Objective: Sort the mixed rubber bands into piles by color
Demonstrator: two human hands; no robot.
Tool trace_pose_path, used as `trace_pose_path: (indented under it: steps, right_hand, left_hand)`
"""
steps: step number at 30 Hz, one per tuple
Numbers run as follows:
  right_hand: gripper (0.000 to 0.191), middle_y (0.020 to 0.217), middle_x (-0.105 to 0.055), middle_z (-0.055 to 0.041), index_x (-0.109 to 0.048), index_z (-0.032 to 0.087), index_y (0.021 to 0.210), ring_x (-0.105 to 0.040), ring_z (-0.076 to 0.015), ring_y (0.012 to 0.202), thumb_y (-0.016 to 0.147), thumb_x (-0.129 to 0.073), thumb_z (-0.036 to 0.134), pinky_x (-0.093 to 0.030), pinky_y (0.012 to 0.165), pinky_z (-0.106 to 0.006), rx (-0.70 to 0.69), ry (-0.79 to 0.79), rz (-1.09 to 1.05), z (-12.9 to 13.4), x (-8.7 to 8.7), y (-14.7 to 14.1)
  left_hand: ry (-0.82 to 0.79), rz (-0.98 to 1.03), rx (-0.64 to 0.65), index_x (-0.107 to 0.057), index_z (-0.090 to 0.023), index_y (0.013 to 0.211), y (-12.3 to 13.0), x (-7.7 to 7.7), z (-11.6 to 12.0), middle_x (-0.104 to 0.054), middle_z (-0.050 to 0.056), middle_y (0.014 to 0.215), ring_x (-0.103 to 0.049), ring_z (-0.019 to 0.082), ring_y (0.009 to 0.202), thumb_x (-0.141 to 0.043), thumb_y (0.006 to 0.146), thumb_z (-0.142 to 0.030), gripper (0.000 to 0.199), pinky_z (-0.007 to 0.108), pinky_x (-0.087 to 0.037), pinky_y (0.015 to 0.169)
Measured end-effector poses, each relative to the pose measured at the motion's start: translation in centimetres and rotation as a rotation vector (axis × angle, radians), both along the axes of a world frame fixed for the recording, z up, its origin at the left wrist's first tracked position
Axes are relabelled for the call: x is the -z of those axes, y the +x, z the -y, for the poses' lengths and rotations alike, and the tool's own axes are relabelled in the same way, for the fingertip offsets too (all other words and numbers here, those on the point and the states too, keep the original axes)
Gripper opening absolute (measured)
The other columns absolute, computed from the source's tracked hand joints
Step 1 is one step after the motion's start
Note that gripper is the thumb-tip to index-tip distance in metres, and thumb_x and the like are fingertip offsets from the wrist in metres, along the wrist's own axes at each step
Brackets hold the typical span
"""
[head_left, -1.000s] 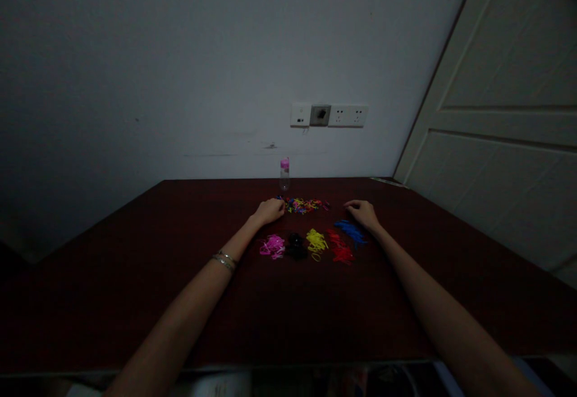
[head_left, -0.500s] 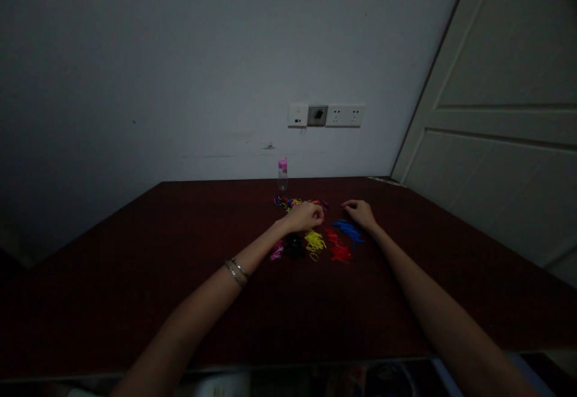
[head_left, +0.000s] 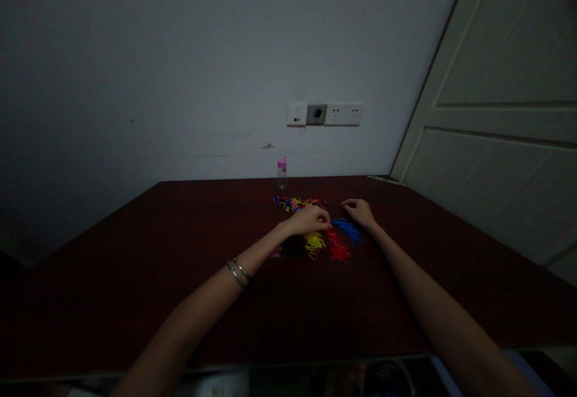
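Note:
Small stretchy-looking bands lie on the dark red table (head_left: 216,301) in colour groups; one yellow loop shows, so they look like rubber bands. My left hand (head_left: 309,220) reaches over them, its fingers pinched at the far end of the red bands (head_left: 338,248); what sits in the pinch is too small to make out. Under and beside that arm lie yellow bands (head_left: 314,243), black bands (head_left: 294,245) and partly hidden pink bands (head_left: 276,254). Behind the hand is a mixed-colour heap (head_left: 293,203). My right hand (head_left: 360,213) rests beside the blue bands (head_left: 348,230), fingers loosely bent and slightly apart, holding nothing visible.
A clear bottle with a pink cap (head_left: 282,174) stands at the table's back edge by the wall. Wall sockets (head_left: 334,114) are above it. A pale panelled door (head_left: 500,162) is on the right. Dim items show below the table's front edge.
My left hand has moved slightly right and nearer, from in front of the mixed heap to the top of the red bands. My right hand stays nearly where it was.

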State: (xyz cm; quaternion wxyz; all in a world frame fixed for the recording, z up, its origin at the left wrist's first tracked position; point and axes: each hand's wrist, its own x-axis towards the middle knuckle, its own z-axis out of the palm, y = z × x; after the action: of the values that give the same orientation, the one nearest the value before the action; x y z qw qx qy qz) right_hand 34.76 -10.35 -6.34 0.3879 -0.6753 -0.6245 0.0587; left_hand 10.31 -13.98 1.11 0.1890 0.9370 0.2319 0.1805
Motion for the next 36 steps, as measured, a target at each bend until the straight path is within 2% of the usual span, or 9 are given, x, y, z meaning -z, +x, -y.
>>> trace_pose_path:
  steps: [3,6,10,14,21,30,36]
  right_hand:
    - [0.024,0.088,-0.070,-0.0051,-0.071,0.019,0.084,-0.064,-0.0188,0.087,0.073,-0.051,0.022,-0.046,0.082,-0.029,-0.006,0.002,0.018,-0.1,0.1,0.2]
    - [0.023,0.087,-0.070,-0.0043,-0.071,0.020,0.083,-0.063,-0.0187,0.087,0.072,-0.052,0.023,-0.046,0.082,-0.030,-0.008,0.002,0.036,-0.2,0.2,0.3]
    - [0.023,0.087,-0.070,-0.0048,-0.070,0.020,0.086,-0.063,-0.0181,0.085,0.072,-0.052,0.023,-0.046,0.081,-0.029,-0.023,0.002,0.053,-0.2,0.0,-0.1]
    - [0.026,0.091,-0.069,-0.0056,-0.068,0.019,0.093,-0.063,-0.0176,0.084,0.074,-0.052,0.023,-0.046,0.078,-0.028,-0.084,0.010,0.088,-0.4,-0.5,-1.3]
    - [0.032,0.092,-0.067,-0.0055,-0.063,0.018,0.103,-0.061,-0.0164,0.083,0.071,-0.057,0.021,-0.046,0.076,-0.027,-0.206,0.037,0.137,-0.9,-1.2,-2.9]
    - [0.030,0.094,-0.067,-0.0047,-0.063,0.021,0.104,-0.062,-0.0166,0.085,0.075,-0.055,0.019,-0.046,0.073,-0.024,-0.199,-0.055,0.212,-1.2,-1.5,-3.6]
    - [0.029,0.098,-0.067,-0.0056,-0.063,0.022,0.104,-0.062,-0.0175,0.087,0.078,-0.050,0.019,-0.045,0.073,-0.025,-0.191,-0.062,0.257,-1.1,-1.5,-4.2]
  left_hand:
    - [-0.067,0.140,-0.128,-0.070,-0.013,0.076,-1.9,-0.2,-2.4,-0.062,0.002,0.065,-0.051,0.011,0.060,-0.055,0.075,-0.035,0.027,0.021,-0.035,0.058]
    - [-0.093,0.256,-0.293,-0.070,-0.010,0.074,-5.0,0.1,-5.4,-0.063,0.004,0.066,-0.051,0.011,0.061,-0.055,0.074,-0.037,0.030,0.022,-0.035,0.058]
    - [-0.104,0.368,-0.549,-0.069,-0.010,0.067,-9.4,1.4,-8.8,-0.062,0.003,0.061,-0.051,0.013,0.062,-0.053,0.073,-0.039,0.034,0.022,-0.035,0.059]
    - [-0.169,0.425,-0.678,-0.067,-0.011,0.063,-12.1,3.0,-10.4,-0.059,0.002,0.056,-0.048,0.012,0.057,-0.053,0.070,-0.044,0.037,0.022,-0.033,0.054]
    - [-0.238,0.436,-0.760,-0.067,-0.012,0.066,-13.5,4.8,-10.9,-0.049,-0.001,0.044,-0.039,0.010,0.047,-0.052,0.070,-0.050,0.041,0.022,-0.027,0.048]
    - [-0.272,0.456,-0.764,-0.066,-0.012,0.066,-13.6,5.0,-10.8,-0.045,-0.003,0.043,-0.038,0.009,0.045,-0.052,0.070,-0.052,0.042,0.021,-0.027,0.046]
    - [-0.288,0.470,-0.744,-0.066,-0.011,0.068,-13.6,5.1,-10.7,-0.044,-0.004,0.043,-0.037,0.008,0.044,-0.052,0.070,-0.052,0.043,0.021,-0.027,0.046]
